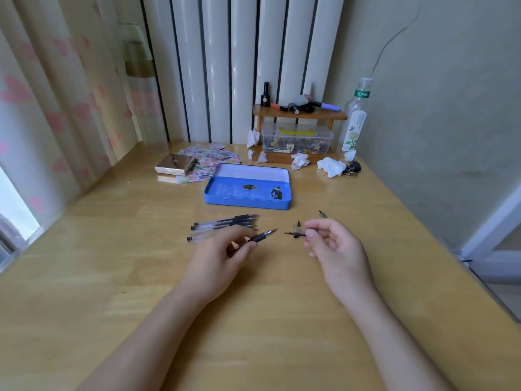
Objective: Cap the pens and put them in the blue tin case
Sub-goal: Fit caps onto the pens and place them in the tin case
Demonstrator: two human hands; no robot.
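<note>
The left hand (222, 251) covers the back part of the pen (260, 236) it holds, and it hides the near ends of the loose pens (225, 222) behind it; the right hand (337, 246) pinches a small cap (296, 234), too tiny and blurry to see well; both arms run off the bottom edge; the bits inside the clear box (297, 142) are too small to tell.
</note>
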